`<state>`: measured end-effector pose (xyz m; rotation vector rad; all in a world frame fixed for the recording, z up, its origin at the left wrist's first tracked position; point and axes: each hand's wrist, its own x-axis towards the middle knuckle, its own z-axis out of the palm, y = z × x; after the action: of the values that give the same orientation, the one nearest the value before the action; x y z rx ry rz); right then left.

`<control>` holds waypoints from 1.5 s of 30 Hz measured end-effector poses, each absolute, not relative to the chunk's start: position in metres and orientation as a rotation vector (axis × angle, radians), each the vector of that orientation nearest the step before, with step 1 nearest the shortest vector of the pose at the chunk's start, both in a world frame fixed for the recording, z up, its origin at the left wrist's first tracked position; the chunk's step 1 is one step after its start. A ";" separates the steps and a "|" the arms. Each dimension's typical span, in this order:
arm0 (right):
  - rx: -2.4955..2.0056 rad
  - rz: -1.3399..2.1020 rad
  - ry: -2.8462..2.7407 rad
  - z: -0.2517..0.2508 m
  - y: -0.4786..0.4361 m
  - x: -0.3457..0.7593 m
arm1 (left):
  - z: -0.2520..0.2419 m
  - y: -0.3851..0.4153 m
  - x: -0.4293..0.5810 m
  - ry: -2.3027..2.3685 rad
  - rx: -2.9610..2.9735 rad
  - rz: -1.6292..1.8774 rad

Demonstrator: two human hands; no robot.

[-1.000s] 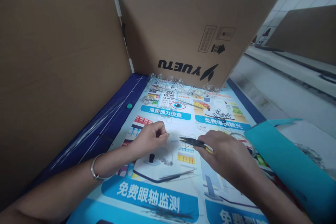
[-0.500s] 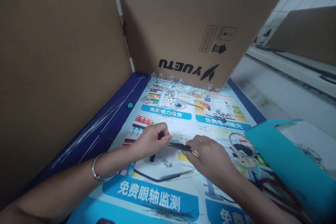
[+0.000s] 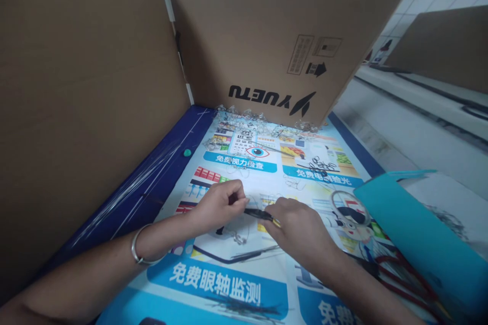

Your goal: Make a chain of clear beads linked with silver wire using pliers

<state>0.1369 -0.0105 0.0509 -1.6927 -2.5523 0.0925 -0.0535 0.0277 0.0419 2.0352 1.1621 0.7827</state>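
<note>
My right hand (image 3: 299, 226) is closed around a pair of pliers (image 3: 257, 213) with dark jaws and a bit of yellow on the handle. The jaws point left and end right beside the fingertips of my left hand (image 3: 223, 203). Those fingers are pinched together; what they grip is too small to make out. Just below the hands, a small clump of clear, shiny pieces on thin wire (image 3: 239, 237) lies on the printed sheet (image 3: 236, 183). A few dark straight wires (image 3: 255, 253) rest nearer to me.
Cardboard panels (image 3: 267, 20) wall off the left and back. Along the back lie wire pieces with clear bits (image 3: 247, 116). Black rings (image 3: 322, 164) sit behind my right hand. At right are a clear round ring (image 3: 351, 207), a teal box (image 3: 415, 233) and red-handled scissors (image 3: 404, 274). Dark wires (image 3: 249, 309) lie in front.
The hands stay close together at nearly the same spot. The pliers have turned slightly, and their jaws sit a little closer to the left fingertips. The view has shifted slightly.
</note>
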 end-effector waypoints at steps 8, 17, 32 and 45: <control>-1.649 -0.019 -2.550 0.047 -0.013 0.136 | 0.040 0.028 -0.053 1.165 1.999 0.781; -1.652 -0.068 -2.562 0.045 -0.014 0.136 | 0.042 0.026 -0.052 1.182 1.974 0.771; -1.661 0.060 -2.548 0.046 -0.012 0.139 | 0.039 0.028 -0.056 1.075 2.161 0.695; -1.648 0.142 -2.513 0.041 -0.009 0.142 | 0.037 0.033 -0.059 0.971 2.134 0.690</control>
<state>0.1418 -0.0091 0.0414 -1.6480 -2.5131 0.1424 -0.0592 0.0328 0.0372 2.1342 0.9706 0.6900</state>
